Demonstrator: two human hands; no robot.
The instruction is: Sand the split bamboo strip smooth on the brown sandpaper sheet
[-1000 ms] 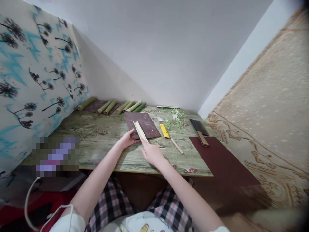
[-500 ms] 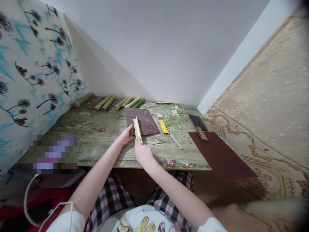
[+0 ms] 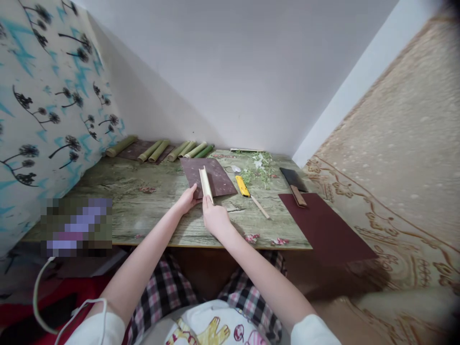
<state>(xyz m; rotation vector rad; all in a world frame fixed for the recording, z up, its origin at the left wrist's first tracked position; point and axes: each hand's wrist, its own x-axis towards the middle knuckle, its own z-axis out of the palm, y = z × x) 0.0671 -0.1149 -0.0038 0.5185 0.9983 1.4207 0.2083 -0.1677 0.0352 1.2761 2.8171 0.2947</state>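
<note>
My right hand point(image 3: 215, 216) grips the near end of a split bamboo piece point(image 3: 205, 182), whose hollow pale side faces up and which points away from me. The piece is over a dusty brown sheet of sandpaper point(image 3: 224, 179). My left hand point(image 3: 189, 199) pinches the sandpaper's near left edge, thumb on top and fingers partly hidden beneath. Right of the sheet lies a yellow utility knife point(image 3: 242, 186), with a thin wooden stick point(image 3: 260, 207) beside its near end.
Several bamboo pieces point(image 3: 158, 151) lie along the back left on brown sheets. Green shavings point(image 3: 259, 173) are scattered at the back. A cleaver point(image 3: 296, 186) rests on the right, by a dark red sheet point(image 3: 323, 227) overhanging the table edge. A white cable point(image 3: 35, 297) hangs at left.
The view has shifted slightly. The bamboo piece has turned a little in my right hand, showing more of its hollow side. My left hand stays at the sandpaper's edge.
</note>
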